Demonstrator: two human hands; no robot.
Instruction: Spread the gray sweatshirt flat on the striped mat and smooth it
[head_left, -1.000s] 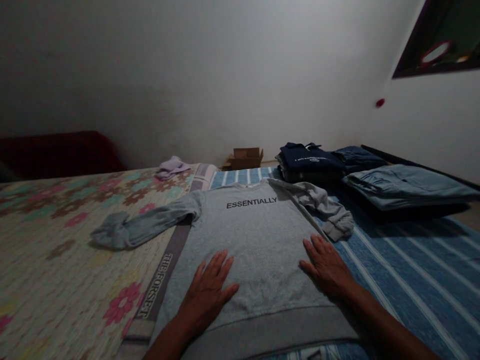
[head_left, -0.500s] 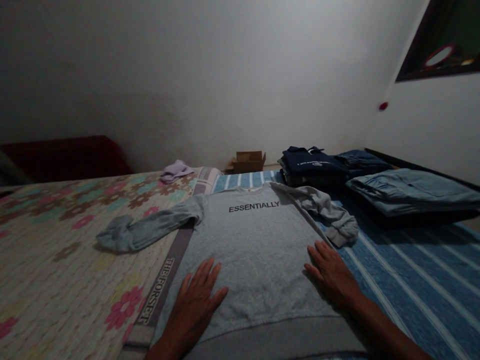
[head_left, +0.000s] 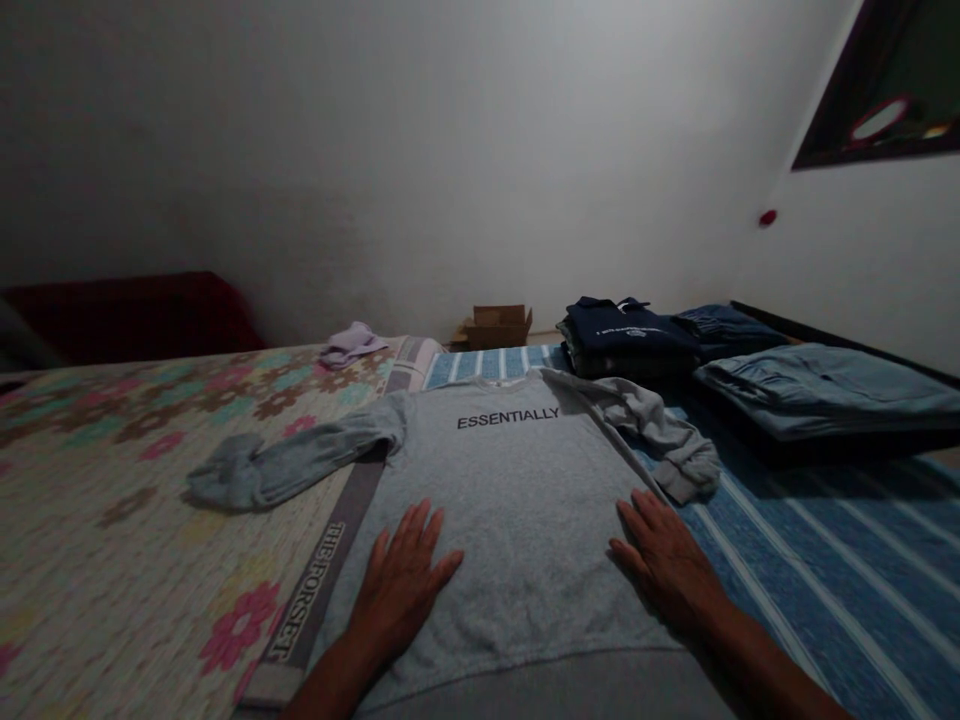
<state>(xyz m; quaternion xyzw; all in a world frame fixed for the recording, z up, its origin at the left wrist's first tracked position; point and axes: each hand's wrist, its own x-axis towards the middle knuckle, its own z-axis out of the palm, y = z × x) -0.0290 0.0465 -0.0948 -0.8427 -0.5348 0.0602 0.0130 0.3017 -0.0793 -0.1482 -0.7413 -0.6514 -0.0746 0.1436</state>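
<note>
A grey long-sleeved sweatshirt [head_left: 517,500] lies face up and spread out, with the word ESSENTIALLY across its chest. Its collar points away from me and its hem band is nearest. The left-side sleeve stretches out over the floral cover; the other sleeve is bunched beside the body. My left hand [head_left: 405,580] rests flat on the lower left of the sweatshirt, fingers spread. On the lower right, near the side edge, my right hand [head_left: 664,560] lies flat too, fingers stretched out. Neither hand grips the cloth.
A floral cover [head_left: 135,560] lies left, a blue striped cover [head_left: 840,560] right. Folded navy clothes [head_left: 630,340] and folded light-blue clothes [head_left: 832,385] are stacked at the right. A crumpled lilac cloth [head_left: 352,345] lies at the back; a cardboard box [head_left: 499,328] stands by the wall.
My left hand has slid slightly forward over the sweatshirt. My right hand has hardly moved and stays flat. The view has shifted a little.
</note>
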